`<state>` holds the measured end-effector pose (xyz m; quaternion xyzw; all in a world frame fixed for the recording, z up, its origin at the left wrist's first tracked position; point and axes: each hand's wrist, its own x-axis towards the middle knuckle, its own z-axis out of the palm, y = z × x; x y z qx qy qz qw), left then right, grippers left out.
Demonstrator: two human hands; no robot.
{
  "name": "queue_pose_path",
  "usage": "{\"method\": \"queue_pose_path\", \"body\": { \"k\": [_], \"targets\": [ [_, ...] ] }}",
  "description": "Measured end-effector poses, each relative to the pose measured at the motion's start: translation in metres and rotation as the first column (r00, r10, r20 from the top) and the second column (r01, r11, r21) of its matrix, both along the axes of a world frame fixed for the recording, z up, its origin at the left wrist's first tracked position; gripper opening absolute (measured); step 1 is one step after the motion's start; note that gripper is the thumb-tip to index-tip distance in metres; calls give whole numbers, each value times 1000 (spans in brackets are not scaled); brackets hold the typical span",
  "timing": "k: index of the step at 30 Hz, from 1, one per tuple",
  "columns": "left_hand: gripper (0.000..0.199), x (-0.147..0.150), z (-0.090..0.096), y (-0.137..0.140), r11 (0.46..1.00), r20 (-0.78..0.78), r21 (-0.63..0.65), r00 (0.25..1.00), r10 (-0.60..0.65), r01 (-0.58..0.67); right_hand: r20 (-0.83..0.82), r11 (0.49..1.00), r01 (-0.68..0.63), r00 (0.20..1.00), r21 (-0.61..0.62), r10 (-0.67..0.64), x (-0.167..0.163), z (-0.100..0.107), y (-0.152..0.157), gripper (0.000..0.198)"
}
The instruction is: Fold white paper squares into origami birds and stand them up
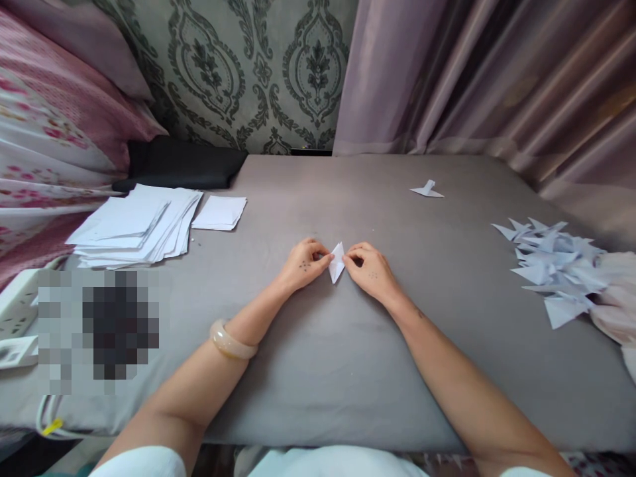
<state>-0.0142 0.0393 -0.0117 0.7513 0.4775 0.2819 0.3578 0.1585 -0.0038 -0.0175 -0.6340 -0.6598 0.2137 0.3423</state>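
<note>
Between my two hands is a small white folded paper (336, 264), shaped like a narrow diamond and standing over the grey cloth. My left hand (307, 263) pinches its left edge between thumb and fingers. On the opposite edge, my right hand (368, 266) has a similar pinch. The lower tip of the paper points toward me. A bangle circles my left wrist.
White paper sheets (134, 225) lie stacked at the left, beside a smaller paper pile (220, 212). A folded paper bird (428, 189) sits at the back right. Several more folded paper pieces (556, 258) are heaped at the right edge. A power strip (17, 305) lies far left.
</note>
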Motion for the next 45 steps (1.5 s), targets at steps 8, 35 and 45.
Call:
{"method": "queue_pose_path", "body": {
  "k": [8, 35, 45],
  "targets": [
    [12, -1, 0, -1, 999, -7, 19, 999, -33, 33, -25, 999, 48, 999, -15, -48, -4, 1, 1, 16],
    [20, 6, -12, -9, 927, -271, 327, 958, -93, 183, -67, 999, 19, 998, 37, -17, 5, -10, 2, 5],
    [30, 1, 6, -28, 826, -709, 326, 697, -108, 460, 571, 972, -236, 798, 3, 192, 5, 11, -23, 39]
  ]
}}
